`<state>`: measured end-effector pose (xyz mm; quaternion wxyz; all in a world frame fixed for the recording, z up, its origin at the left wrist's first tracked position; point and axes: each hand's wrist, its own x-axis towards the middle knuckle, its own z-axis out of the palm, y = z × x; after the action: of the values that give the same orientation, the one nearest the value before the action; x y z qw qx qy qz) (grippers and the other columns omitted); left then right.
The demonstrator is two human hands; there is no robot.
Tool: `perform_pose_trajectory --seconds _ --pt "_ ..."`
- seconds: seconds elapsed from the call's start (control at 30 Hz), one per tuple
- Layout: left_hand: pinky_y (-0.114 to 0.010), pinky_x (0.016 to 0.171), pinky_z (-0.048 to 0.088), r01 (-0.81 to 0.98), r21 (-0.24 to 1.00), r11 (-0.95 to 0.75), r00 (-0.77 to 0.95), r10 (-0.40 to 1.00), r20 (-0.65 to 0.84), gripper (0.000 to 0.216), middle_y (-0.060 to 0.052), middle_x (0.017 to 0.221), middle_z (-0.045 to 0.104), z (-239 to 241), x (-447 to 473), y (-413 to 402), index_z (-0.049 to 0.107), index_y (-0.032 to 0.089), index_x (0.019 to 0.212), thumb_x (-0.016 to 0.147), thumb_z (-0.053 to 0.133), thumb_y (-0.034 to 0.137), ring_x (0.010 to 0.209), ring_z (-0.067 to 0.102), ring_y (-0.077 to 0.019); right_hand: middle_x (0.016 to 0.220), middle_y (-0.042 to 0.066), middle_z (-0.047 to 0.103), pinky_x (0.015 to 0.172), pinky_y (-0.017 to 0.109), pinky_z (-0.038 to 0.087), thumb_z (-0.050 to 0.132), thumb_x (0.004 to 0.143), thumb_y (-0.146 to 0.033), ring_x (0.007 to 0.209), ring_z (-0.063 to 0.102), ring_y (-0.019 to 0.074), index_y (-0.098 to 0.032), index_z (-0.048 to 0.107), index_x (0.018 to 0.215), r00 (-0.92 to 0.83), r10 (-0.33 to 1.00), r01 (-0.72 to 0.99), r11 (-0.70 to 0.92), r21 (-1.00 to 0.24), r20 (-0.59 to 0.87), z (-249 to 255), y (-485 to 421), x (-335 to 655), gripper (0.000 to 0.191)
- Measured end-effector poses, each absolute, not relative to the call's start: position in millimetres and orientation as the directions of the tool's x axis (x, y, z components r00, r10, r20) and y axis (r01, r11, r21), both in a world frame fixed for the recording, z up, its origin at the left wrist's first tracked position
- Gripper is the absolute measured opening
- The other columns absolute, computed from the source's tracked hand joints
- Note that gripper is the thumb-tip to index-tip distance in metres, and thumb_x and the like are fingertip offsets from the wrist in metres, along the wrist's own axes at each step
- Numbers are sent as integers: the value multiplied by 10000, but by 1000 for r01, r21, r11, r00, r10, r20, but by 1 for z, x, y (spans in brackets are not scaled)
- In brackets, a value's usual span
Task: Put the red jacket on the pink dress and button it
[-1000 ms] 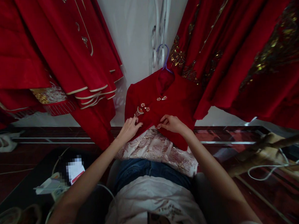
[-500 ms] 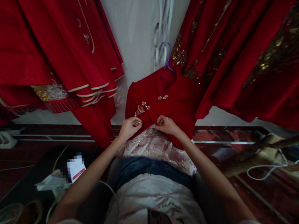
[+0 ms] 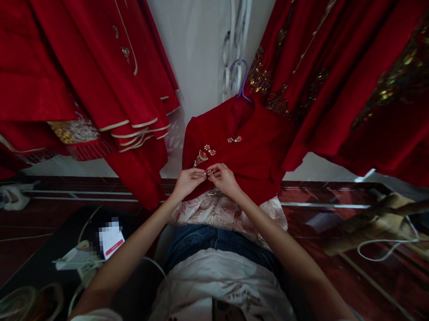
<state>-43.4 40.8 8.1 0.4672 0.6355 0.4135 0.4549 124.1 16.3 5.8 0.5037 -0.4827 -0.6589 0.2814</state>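
A small red jacket (image 3: 252,155) hangs on a purple hanger (image 3: 241,79) in front of me. It has pearl clasps (image 3: 234,140) near the collar and a beaded ornament (image 3: 203,155) on its left front. Both hands meet at the jacket's lower front edge. My left hand (image 3: 187,181) pinches the fabric edge just below the ornament. My right hand (image 3: 223,178) pinches the same spot from the right, fingertips touching a small pearl fastener (image 3: 209,171). A pale gold-patterned cloth (image 3: 225,213) lies on my lap under the jacket.
Red garments with cream trim (image 3: 86,76) hang at the left, and red gold-embroidered garments (image 3: 354,74) at the right. A white wall (image 3: 193,45) is behind. On the dark floor lie a white card (image 3: 110,238), cables (image 3: 387,247) and a wooden piece (image 3: 371,223).
My right hand slid left along the jacket's lower edge until it met my left hand. The left hand stayed nearly in place. The jacket flap now lies closed over the pale cloth.
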Motion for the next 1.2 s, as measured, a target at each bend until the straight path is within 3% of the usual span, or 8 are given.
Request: perform_pose_trajectory --seconds 0.17,0.5,0.77,0.87,0.97,1.07,1.2 --pt "-365 854 563 81 971 -225 205 957 205 275 -91 863 753 4 -40 41 719 116 855 629 789 257 782 709 -183 889 37 594 587 238 585 597 829 -247 636 670 106 -160 607 941 -50 930 288 363 -886 364 2 17 133 142" --pt "-363 820 581 148 937 -316 174 941 290 228 -94 853 758 0 -40 40 734 121 846 671 748 267 770 720 -196 955 51 582 662 248 589 528 877 -181 686 642 99 -178 603 935 -48 888 381 439 -813 457 -1 23 120 95" --pt "-310 740 573 280 858 -431 281 891 356 194 -67 847 750 -2 -47 44 726 148 872 750 683 293 744 703 -174 957 62 606 724 264 573 514 876 -148 797 647 131 -186 590 929 -125 868 507 473 -720 481 7 16 125 100" --pt "-257 670 540 380 775 -505 293 860 417 226 -46 877 710 5 -50 45 693 166 959 745 679 236 728 654 -135 925 47 643 652 244 571 536 861 -151 727 660 119 -186 587 959 -208 901 500 433 -750 381 19 8 142 116" --pt "-245 659 506 487 651 -583 288 810 510 178 -26 883 642 15 -54 43 685 194 925 751 684 229 716 591 -116 928 44 663 561 223 563 541 869 -211 647 680 110 -180 581 981 -206 943 417 326 -849 261 35 -2 163 123" --pt "-298 762 502 577 493 -651 357 744 565 130 -32 907 587 21 -55 37 706 224 904 783 681 264 829 568 -156 921 53 669 552 226 569 568 858 -271 662 700 129 -173 594 955 -176 952 369 301 -880 251 53 -9 180 140" --pt "-366 854 474 645 248 -723 484 637 600 216 -63 979 543 18 -50 28 689 236 1049 855 624 306 957 510 -214 886 54 686 589 249 579 595 850 -353 700 709 151 -174 600 951 -171 945 340 323 -883 280 75 -16 186 205"
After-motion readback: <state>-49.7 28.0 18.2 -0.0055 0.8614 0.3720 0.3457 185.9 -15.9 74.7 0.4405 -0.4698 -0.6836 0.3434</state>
